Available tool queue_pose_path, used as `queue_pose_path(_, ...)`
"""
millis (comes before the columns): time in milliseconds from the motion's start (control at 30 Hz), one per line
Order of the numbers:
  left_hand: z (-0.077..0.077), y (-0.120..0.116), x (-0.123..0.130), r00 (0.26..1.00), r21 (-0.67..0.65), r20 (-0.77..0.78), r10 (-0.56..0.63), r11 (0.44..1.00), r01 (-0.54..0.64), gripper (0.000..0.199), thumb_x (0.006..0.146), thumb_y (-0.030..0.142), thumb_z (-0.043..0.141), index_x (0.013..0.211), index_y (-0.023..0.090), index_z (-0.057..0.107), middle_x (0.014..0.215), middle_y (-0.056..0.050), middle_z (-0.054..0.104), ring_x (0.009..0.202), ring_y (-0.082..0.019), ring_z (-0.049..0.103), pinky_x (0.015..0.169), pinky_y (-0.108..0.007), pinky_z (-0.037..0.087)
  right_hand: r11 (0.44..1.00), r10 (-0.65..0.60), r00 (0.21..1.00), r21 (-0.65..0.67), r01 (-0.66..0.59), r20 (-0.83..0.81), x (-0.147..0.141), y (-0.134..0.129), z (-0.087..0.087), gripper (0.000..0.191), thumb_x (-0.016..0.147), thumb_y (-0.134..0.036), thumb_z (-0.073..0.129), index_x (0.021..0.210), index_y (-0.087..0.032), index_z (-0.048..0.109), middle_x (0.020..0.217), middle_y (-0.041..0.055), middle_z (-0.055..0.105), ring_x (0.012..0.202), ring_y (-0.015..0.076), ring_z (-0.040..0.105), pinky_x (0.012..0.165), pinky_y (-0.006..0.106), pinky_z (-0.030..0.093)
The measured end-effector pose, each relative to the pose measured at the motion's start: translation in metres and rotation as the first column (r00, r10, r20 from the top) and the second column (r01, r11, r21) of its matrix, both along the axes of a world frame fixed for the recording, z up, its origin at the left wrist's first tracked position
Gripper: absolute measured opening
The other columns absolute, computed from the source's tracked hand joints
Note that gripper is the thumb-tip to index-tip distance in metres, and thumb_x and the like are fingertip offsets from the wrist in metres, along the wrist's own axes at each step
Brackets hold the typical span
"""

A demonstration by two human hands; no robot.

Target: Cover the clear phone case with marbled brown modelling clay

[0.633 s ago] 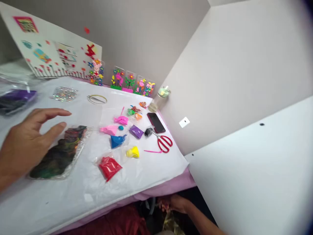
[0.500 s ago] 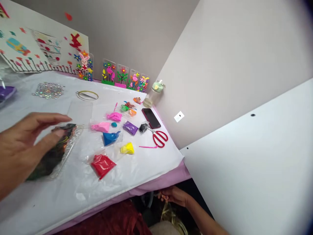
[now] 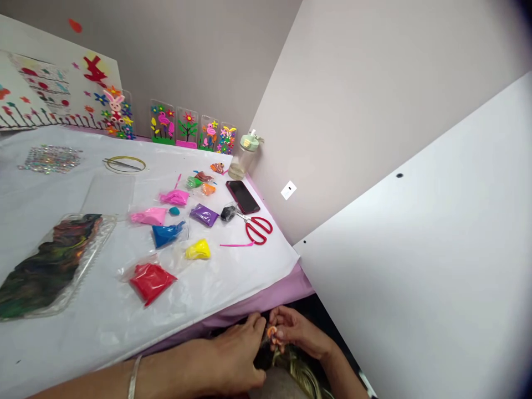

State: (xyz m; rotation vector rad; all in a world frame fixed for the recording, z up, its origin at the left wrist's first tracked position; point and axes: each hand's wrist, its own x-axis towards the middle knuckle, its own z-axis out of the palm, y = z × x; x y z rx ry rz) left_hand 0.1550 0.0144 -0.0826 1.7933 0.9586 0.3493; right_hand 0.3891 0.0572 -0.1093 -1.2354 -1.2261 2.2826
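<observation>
Below the table's front edge, my right hand (image 3: pixel 305 337) pinches a small orange lump of clay (image 3: pixel 272 332) with dark streaks. My left hand (image 3: pixel 236 352) is just beside it, thumb spread away from bent fingers, with nothing visible in its grip; its fingertips are partly hidden. Up on the white-covered table (image 3: pixel 103 332) lies a clear case with dark, swirled colours (image 3: pixel 50 266). To its right are a red clay packet (image 3: pixel 153 282), a blue packet (image 3: pixel 168 234), a yellow packet (image 3: pixel 198 250), a purple packet (image 3: pixel 204 215) and pink packets (image 3: pixel 148 216).
Red-handled scissors (image 3: pixel 258 228), a pink stick tool (image 3: pixel 236 245) and a phone (image 3: pixel 243 197) lie near the right edge. A bottle (image 3: pixel 245 155) stands behind them. Decorated clear cases (image 3: pixel 187 127) line the back wall. Beads (image 3: pixel 54 159) and a clear flat sheet (image 3: pixel 108 194) lie left.
My left hand has left the dark swirled case and come down beside my right hand below the table edge. My right hand has risen slightly with the orange clay. The view has shifted right.
</observation>
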Motion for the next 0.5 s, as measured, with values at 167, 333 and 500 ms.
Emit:
queue_pose_path(167, -0.025, 0.007, 0.025, 0.994, 0.1, 0.056, 0.095, 0.99, -0.101, 0.026, 0.079, 0.026, 0.056, 0.104, 0.02, 0.056, 0.105, -0.008, 0.067, 0.093, -0.023, 0.064, 0.08, -0.032, 0.05, 1.0, -0.011, 0.997, 0.004, 0.011, -0.074, -0.006, 0.0, 0.002, 0.04, 0.067, -0.02, 0.083, 0.094, -0.015, 0.054, 0.085, 0.0025, 0.065, 0.066, 0.0129, 0.067, 0.053, 0.019, 0.051)
queue_pose_path(333, -0.025, 0.019, 0.033, 0.993, 0.16, 0.044, 0.107, 0.981, -0.113, 0.018, 0.078, 0.022, 0.054, 0.095, 0.021, 0.06, 0.093, -0.005, 0.07, 0.08, -0.021, 0.065, 0.069, -0.029, 0.048, 0.999, -0.035, 0.991, 0.031, 0.039, -0.128, -0.014, -0.001, -0.004, 0.039, 0.065, -0.023, 0.085, 0.089, -0.013, 0.055, 0.081, 0.0007, 0.065, 0.056, 0.0079, 0.062, 0.052, 0.019, 0.052)
queue_pose_path(500, -0.022, 0.021, 0.037, 0.998, 0.174, 0.024, 0.06, 0.983, -0.063, 0.011, 0.075, 0.021, 0.055, 0.081, 0.021, 0.064, 0.089, -0.004, 0.073, 0.077, -0.021, 0.067, 0.066, -0.028, 0.047, 0.999, 0.012, 0.992, 0.048, -0.006, -0.125, -0.009, -0.002, -0.011, 0.036, 0.065, -0.02, 0.084, 0.083, -0.014, 0.053, 0.073, -0.002, 0.065, 0.052, 0.0061, 0.059, 0.049, 0.016, 0.048)
